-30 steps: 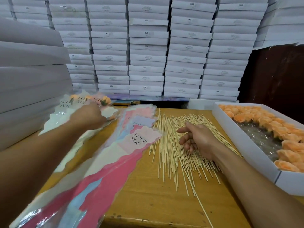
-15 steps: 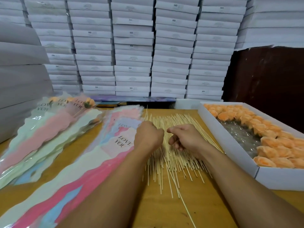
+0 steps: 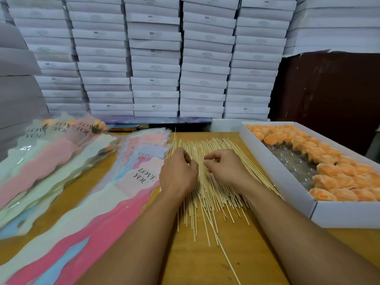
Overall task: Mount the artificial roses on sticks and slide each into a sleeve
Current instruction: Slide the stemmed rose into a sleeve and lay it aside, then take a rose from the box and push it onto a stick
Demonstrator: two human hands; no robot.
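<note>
I'm looking at a packing stockroom: tall stacks of flat white cardboard boxes (image 3: 154, 58) wall in a plain wooden worktable (image 3: 205, 262), which carries bulk supplies, a spread of thin bamboo sticks (image 3: 207, 194), and an open white carton (image 3: 277, 171) of peach artificial roses (image 3: 333, 169).

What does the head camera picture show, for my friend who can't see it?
Two hands, left hand and right hand, curl over a pile of wooden sticks on a table. Sleeves lie left, boxed orange roses right.
</note>
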